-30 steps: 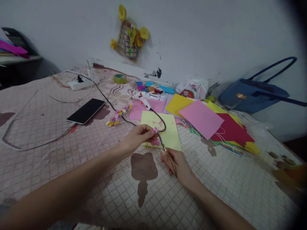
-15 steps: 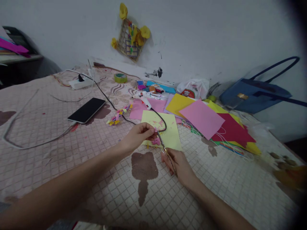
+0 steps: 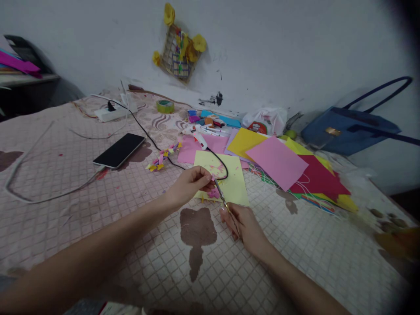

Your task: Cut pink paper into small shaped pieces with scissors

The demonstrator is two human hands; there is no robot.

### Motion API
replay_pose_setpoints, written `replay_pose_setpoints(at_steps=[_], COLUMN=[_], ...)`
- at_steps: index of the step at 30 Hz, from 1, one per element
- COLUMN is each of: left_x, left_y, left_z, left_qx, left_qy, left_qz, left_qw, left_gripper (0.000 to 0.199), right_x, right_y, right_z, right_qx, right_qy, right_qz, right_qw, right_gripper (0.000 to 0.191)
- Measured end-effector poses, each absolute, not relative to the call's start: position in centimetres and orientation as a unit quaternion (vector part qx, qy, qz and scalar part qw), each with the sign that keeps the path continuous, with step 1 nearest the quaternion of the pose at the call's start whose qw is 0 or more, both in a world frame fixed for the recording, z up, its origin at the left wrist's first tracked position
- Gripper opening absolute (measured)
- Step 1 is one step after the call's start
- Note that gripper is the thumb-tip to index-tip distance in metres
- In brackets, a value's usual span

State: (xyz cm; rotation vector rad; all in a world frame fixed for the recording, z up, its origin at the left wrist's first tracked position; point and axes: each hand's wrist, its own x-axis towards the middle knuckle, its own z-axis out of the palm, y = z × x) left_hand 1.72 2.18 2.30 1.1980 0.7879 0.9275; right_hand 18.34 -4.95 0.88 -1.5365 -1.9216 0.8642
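My left hand (image 3: 196,180) pinches a small piece of pink paper (image 3: 213,177) between thumb and fingers. In my right hand (image 3: 242,223) is a pair of scissors (image 3: 222,194), gripped by the handles, with the blade tips at the pink piece. Both hands hover over the near part of a pale yellow sheet (image 3: 238,175). Small pink scraps (image 3: 216,168) lie on that sheet, and a larger pink paper piece (image 3: 214,193) sits below the left fingers. The scissor handles are partly hidden by my right fingers.
A white glue gun (image 3: 200,139) rests behind the sheet, its black cord looping across it. Coloured papers (image 3: 277,162) and white string lie to the right. On the left are a phone (image 3: 120,151), a paper garland (image 3: 164,156) and a power strip (image 3: 110,113). A blue bag (image 3: 348,129) stands far right.
Almost nothing differs. Both hands stay in place with the pink piece and the scissors; the view has shifted very slightly.
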Motion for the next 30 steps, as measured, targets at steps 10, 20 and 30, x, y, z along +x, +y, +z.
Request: replay_pose_setpoints(at_steps=[10,20,30], left_x=[1.7,1.4,1.4], left_y=[2.2,2.4,2.4], left_z=[2.4,2.5,2.6], left_qx=[0.560,0.622,0.616], left_qy=[0.351,0.347,0.358], left_qz=[0.413,0.420,0.414], left_qw=[0.627,0.563,0.567], left_gripper=[0.013,0.009,0.011], right_x=[18.4,19.1,19.1], right_y=[-5.0,-4.8,-4.7], right_z=[1.2,0.6,0.9], right_qx=[-0.573,-0.597,-0.588], right_qy=[-0.723,-0.754,-0.745], right_qz=[0.300,0.209,0.239], right_qw=[0.243,0.179,0.205], right_gripper=[0.036,0.030,0.030])
